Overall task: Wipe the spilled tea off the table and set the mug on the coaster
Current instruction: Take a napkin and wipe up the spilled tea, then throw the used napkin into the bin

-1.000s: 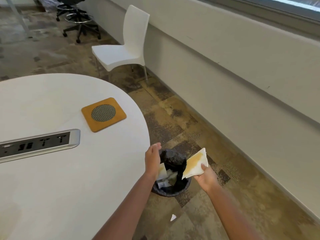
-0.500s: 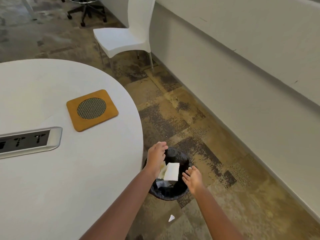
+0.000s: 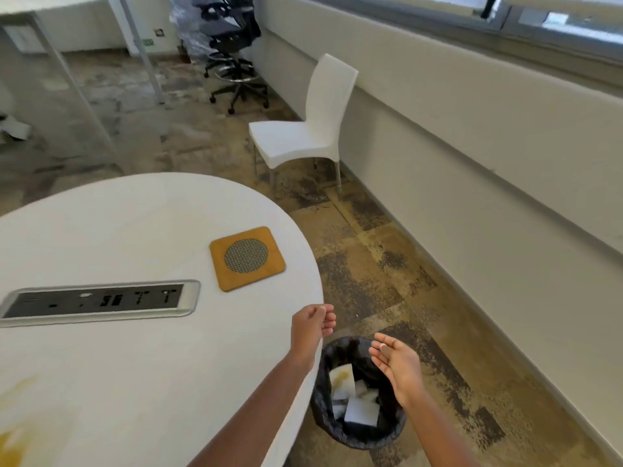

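**On the table (image 3: pixel 135 365), near-left corner: tea (image 3: pixel 13 443) left to wipe**

So wiping isn't finished, I'd say. The coaster (image 3: pixel 247 258) sits bare near the far edge, with no mug in view. The right hand (image 3: pixel 394 364) hovers over the bin (image 3: pixel 362 441) beside the table, handy for dropping rubbish, and the left hand (image 3: pixel 312 326) is at the table's edge. Left fingers are loosely curled, right ones relaxed open, both empty. Stained paper wipes (image 3: pixel 360 411) lie in the bin.

Office space here, round white table (image 3: pixel 135 230) with a grey recessed power-socket panel (image 3: pixel 97 299), black mesh swivel chair (image 3: pixel 232 45) at the back, white plastic side chair (image 3: pixel 303 139), mottled brown carpet tiles (image 3: pixel 371 264)
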Demonstrator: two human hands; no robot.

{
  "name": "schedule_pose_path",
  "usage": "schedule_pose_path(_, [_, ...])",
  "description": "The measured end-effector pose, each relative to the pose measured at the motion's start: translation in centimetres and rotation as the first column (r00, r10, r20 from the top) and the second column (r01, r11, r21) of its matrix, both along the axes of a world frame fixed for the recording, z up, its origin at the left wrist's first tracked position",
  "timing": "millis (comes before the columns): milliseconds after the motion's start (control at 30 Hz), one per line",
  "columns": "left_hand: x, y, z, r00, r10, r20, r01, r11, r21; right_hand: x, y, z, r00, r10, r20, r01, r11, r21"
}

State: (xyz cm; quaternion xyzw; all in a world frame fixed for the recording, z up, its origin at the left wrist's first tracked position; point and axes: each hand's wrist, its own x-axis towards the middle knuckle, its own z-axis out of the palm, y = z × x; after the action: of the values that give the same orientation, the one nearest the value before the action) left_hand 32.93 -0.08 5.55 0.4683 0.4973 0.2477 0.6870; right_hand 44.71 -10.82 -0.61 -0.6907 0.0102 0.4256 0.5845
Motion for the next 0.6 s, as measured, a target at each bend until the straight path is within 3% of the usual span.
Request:
schedule_pose_path(300, [-8.8,7.8,2.7,0.98,0.194,-0.041,-0.189,0.976,0.11,-4.8,10.4,5.9,0.974,0.199,0.107,-0.207,0.976,0.072])
schedule_pose_path(467, [-13.0,12.0,2.3,0.953,0.258,-0.161,-0.223,0.952,0.208,-8.5,14.6,6.6,0.94,0.305,0.153,-0.317,0.946,0.064])
schedule_pose_path(600, [-17.7,16.3,1.4,0.892,0.314,-0.326,-0.194,0.916,0.352,-12.8,19.3,6.6,0.86,0.44,0.258,-0.456,0.89,0.002])
